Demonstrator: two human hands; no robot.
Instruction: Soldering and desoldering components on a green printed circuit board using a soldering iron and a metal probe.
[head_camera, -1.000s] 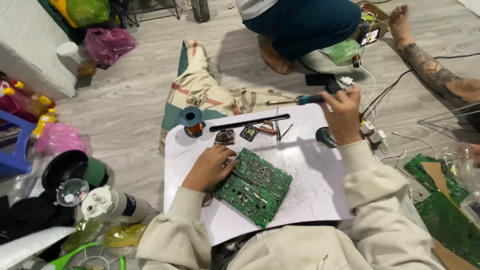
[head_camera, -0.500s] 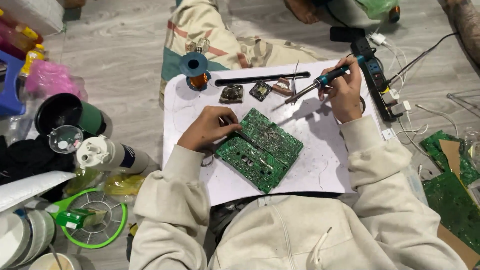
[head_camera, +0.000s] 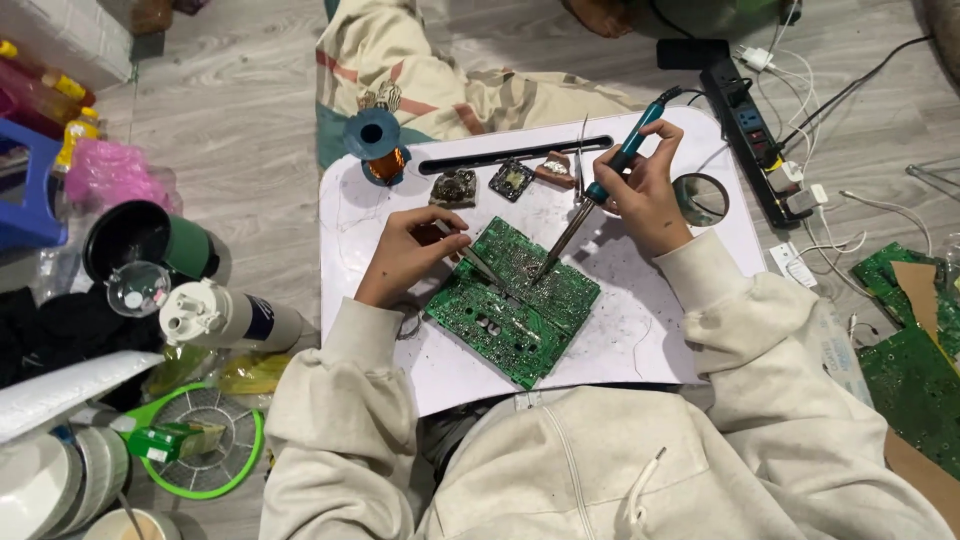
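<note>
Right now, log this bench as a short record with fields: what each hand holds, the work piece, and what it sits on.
left hand: holds thin metal tweezers, tips on the board
right hand: grips teal-handled soldering iron, tip down on the board
work piece: green rectangular circuit board
surface: white lap table
nearby: blue wire spool

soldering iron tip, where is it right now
In the head view the right hand holds the soldering iron, and its tip rests near the middle of the green circuit board on the white tray, right of the left hand.
</note>
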